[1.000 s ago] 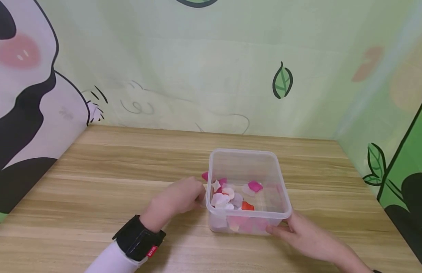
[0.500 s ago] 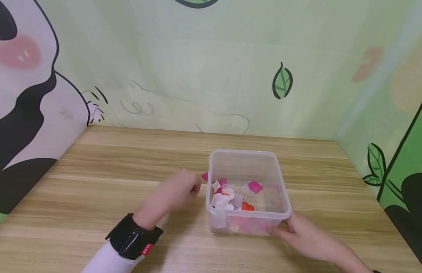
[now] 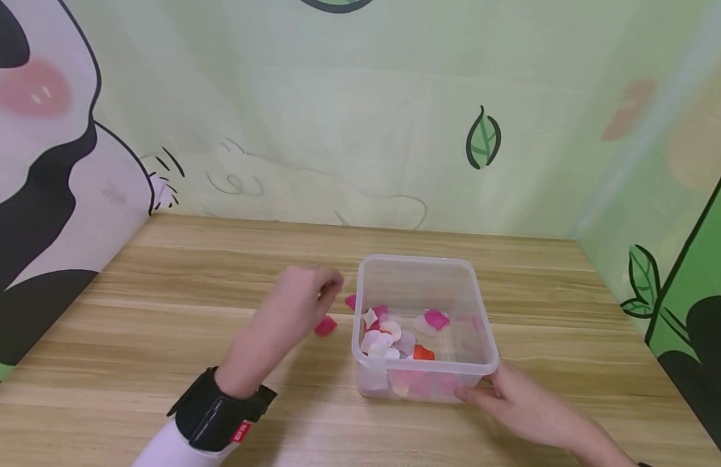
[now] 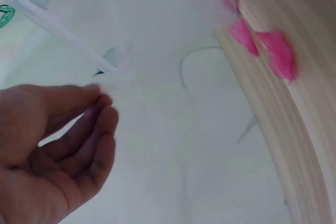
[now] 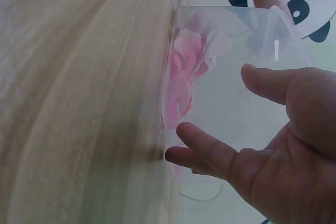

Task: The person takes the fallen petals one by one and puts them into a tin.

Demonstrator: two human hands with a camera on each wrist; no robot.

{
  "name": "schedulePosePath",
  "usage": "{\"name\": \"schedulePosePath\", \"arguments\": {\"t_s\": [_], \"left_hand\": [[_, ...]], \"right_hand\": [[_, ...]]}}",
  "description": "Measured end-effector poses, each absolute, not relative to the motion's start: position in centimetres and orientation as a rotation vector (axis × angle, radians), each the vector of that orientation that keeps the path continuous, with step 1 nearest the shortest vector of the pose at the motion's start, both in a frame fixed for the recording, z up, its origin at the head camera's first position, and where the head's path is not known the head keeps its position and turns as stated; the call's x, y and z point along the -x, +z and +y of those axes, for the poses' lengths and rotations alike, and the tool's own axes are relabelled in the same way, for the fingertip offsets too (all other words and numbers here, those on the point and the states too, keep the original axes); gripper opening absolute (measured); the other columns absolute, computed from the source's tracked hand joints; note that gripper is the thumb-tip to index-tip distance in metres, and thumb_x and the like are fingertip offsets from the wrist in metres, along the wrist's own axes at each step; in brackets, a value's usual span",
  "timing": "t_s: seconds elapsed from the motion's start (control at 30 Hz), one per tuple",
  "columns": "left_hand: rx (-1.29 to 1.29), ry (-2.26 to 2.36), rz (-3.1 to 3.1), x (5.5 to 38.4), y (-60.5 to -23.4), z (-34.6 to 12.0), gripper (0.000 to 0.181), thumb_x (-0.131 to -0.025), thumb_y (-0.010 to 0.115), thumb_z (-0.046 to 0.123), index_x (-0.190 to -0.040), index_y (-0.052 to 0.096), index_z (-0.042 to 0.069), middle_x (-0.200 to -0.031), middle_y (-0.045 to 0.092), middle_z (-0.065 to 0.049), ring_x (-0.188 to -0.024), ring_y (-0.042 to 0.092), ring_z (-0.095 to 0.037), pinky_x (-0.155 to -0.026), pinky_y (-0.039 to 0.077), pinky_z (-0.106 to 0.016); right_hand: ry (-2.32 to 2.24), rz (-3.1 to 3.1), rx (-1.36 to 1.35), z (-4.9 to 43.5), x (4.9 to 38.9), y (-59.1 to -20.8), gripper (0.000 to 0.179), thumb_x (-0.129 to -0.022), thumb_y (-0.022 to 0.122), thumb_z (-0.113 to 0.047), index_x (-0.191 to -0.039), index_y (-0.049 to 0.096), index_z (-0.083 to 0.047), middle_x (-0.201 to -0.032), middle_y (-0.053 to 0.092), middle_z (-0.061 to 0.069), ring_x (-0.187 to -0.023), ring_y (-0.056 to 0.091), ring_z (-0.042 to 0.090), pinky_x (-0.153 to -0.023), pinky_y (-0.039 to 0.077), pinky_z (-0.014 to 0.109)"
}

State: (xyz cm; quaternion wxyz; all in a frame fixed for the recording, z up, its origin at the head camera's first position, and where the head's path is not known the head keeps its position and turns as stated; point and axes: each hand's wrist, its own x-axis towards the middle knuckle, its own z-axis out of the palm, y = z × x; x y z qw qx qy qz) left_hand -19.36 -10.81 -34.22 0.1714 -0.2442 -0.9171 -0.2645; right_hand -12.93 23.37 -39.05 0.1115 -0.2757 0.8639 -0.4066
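Observation:
A clear plastic box (image 3: 425,376) without a lid stands on the table, with white, pink and red petals (image 3: 386,340) inside, mostly at its left. To the left of the box is my left hand (image 3: 296,298), raised above the tabletop. In the left wrist view its thumb and fingertips meet at a blurred, pale, thin edge that looks like a white petal (image 4: 119,80). Two magenta petals (image 4: 278,55) lie on the table beside the box. My right hand (image 3: 526,402) rests at the near right corner of the box, its thumb and fingers spread and nearly straight.
The wooden table (image 3: 220,259) backs onto a pale green cloth (image 3: 290,130) printed with leaves and a panda. A black strap (image 3: 223,408) with a red tag circles my left wrist.
My left hand has risen away from the table by the box's left wall. A magenta petal that it covered is now visible. The box and my right hand have stayed in place.

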Motion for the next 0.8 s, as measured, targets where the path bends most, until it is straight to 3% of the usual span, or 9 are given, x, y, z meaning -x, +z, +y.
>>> {"name": "schedulePosePath", "arguments": {"t_s": [0.13, 0.57, 0.8], "left_hand": [[0.685, -0.807, -2.462, 18.7, -33.8, -10.5, 0.013, -0.086, 0.081, -0.002, -0.099, 0.077, 0.002, -0.091, 0.075, -0.007, -0.077, 0.070, -0.017, -0.071, 0.060, -0.031], [0.916, -0.861, -2.295, 17.0, -33.1, -8.6, 0.013, -0.085, 0.083, 0.002, -0.098, 0.077, 0.003, -0.092, 0.075, -0.003, -0.080, 0.070, -0.013, -0.071, 0.058, -0.027], [0.858, -0.888, -2.338, 17.3, -33.4, -8.6, 0.009, -0.091, 0.080, 0.008, -0.098, 0.077, 0.003, -0.090, 0.074, -0.002, -0.077, 0.068, -0.011, -0.066, 0.057, -0.026]], "right_hand": [[-1.195, 2.535, 0.808, 23.3, 12.9, -39.0, 0.058, -0.103, 0.065, -0.027, -0.151, 0.035, -0.015, -0.142, 0.055, 0.007, -0.127, 0.055, 0.022, -0.102, 0.049, 0.034], [-1.192, 2.529, 0.786, 23.4, 12.9, -39.0, 0.062, -0.103, 0.065, -0.028, -0.153, 0.031, -0.014, -0.143, 0.054, 0.008, -0.127, 0.055, 0.022, -0.101, 0.048, 0.035], [-1.186, 2.522, 0.770, 23.4, 12.9, -39.0, 0.063, -0.103, 0.066, -0.028, -0.153, 0.031, -0.013, -0.144, 0.053, 0.008, -0.128, 0.054, 0.022, -0.102, 0.048, 0.041]]}}
